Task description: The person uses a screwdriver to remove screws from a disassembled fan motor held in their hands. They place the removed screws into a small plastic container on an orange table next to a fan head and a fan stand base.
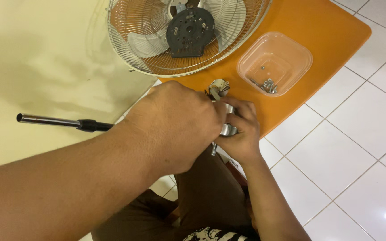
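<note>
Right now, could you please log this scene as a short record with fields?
left hand: closed over a small metal motor part, hiding most of it
right hand: grips the same part from the other side
fan guard: lies on the orange table
clear plastic tub: holds screws
black rod: beside the left forearm

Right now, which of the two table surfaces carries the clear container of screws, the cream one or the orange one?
The orange surface, at the right by the tiled floor. The clear plastic container sits on it with small screws in one corner. The cream surface bears only a black-tipped metal rod.
</note>
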